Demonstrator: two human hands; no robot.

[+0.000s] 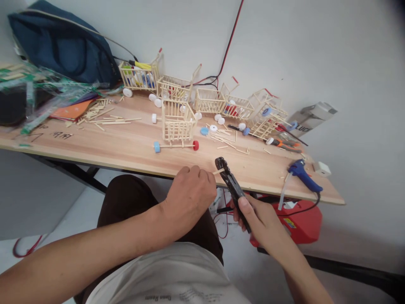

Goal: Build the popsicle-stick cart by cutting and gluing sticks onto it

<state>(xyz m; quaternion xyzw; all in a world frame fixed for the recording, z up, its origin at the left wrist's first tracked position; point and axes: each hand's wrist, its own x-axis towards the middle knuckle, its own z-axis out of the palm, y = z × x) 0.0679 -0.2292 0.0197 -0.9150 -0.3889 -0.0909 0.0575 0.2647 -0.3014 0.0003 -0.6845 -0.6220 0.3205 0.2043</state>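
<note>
My left hand is closed around a thin wooden stick, whose end pokes out past the fingers. That end sits at the jaws of a black hand tool, which looks like a crimper or wire stripper. My right hand grips the tool's handles below the table edge. Beyond my hands stands a small cart made of sticks, with bottle-cap wheels, a blue cap and a red cap at the near axle.
More stick carts line the wall. Loose sticks and caps lie on the wooden table. At right are a blue glue gun, orange-handled pliers and a red case below. A dark blue bag stands left.
</note>
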